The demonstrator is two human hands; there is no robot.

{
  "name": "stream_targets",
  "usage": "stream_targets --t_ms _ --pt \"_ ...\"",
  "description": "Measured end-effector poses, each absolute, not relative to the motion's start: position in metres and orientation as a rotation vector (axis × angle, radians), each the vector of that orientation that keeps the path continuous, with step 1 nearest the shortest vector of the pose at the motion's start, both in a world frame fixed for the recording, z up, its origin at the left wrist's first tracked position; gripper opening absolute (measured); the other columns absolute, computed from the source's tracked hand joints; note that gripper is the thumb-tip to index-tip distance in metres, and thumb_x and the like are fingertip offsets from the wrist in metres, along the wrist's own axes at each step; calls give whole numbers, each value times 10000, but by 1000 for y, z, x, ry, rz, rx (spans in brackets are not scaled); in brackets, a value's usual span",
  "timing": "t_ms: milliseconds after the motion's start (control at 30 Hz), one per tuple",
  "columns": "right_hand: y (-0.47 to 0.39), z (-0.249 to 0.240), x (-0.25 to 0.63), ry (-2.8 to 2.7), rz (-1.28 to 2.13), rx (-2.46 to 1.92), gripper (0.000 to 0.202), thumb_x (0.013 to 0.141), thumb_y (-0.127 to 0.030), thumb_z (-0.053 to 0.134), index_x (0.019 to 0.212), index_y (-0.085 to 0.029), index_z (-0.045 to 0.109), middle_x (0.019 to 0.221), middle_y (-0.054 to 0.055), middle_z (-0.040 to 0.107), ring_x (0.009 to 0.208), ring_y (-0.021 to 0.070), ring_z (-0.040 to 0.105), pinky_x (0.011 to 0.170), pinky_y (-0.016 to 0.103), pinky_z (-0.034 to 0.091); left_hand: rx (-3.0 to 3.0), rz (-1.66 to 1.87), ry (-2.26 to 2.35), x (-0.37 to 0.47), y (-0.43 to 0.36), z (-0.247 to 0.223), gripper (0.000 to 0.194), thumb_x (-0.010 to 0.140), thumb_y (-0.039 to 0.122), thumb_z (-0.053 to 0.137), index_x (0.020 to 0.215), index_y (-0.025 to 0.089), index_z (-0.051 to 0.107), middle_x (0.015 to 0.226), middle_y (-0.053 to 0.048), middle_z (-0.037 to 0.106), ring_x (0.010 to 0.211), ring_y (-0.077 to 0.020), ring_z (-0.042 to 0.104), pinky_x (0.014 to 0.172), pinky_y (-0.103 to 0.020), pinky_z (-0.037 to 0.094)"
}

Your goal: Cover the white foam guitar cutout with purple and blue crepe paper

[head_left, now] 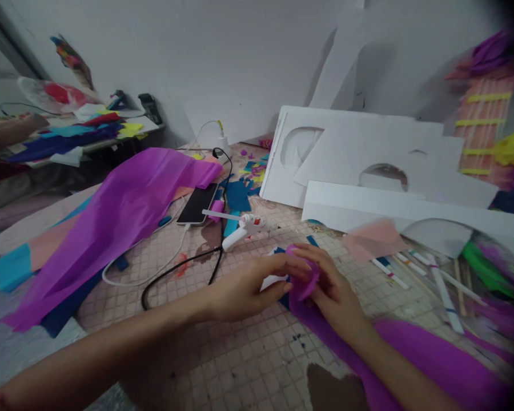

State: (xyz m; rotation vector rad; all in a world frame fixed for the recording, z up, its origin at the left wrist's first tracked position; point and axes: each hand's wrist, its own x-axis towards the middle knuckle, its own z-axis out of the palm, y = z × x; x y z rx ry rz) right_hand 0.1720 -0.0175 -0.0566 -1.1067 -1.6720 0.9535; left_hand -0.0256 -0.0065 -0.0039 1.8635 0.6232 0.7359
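"Beyond the fingertips of both hands, or between them: where is the purple paper in the head view?"

"Between them. The purple paper (pixel 302 282) is bunched at its upper end, and its length runs down under the right forearm. The right hand (pixel 338 294) is closed to a pinch on it, thumb against bent fingers. The left hand (pixel 244 288) is half open, its forefinger against the bunch; whether it grips, I cannot tell."

"Any containers?"

"Far off to the left hand's upper left, a clear plastic bag (pixel 32 85) with something red inside, too blurred to name. Near it, another person's arm (pixel 11 131)."

"And closer in?"

"Just beyond the left hand lies a white glue gun (pixel 251 225), a pale stick jutting from its rear. Its black cord (pixel 221 249) loops left of that hand and dips behind the forearm. Farther left are a phone (pixel 197 204) on a white cable (pixel 145 283) and a broad purple sheet (pixel 124 182)."

"What about past the right hand?"

"A peach scrap (pixel 374 240) near it, white cut-out boards (pixel 346 148) standing behind, banded sticks (pixel 445 297) off to its right. The right forearm hides part of the purple paper."
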Motion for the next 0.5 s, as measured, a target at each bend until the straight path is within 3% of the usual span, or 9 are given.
stream_targets --t_ms 67,167,333,500 --pt "-16 -58 172 -1711 844 -1087 299 764 -142 612 1023 -291 621 1259 38 532 1191 242 484 975 392 388 1931 704 632 -26 -3 2 287 894 85 460 1098 200 624 1098 -70 686 1014 -178 636 915 -344 510" --pt "-15 -60 171 -1634 903 -1111 259 695 -83 609 874 -270 603 1174 35 561 1137 237 512 909 360 413 1945 805 832 -33 -1 1 216 887 122 485 1004 179 657 975 -62 709 893 -165 656 789 -295 539" --pt "-15 -61 171 -1576 1018 -1113 304 662 -47 542 863 -270 590 1196 35 533 1146 227 496 876 336 397 1866 835 1230 -63 -5 -18 174 885 224 507 990 188 641 874 -41 694 715 -144 639 615 -252 518" --pt "-16 -59 173 -1571 1037 -1125 293 678 -57 580 872 -277 588 1189 17 544 1110 211 508 895 324 370 2007 615 1403 -79 -15 -30 152 792 146 560 910 193 643 762 -4 643 627 -125 584 530 -218 444"
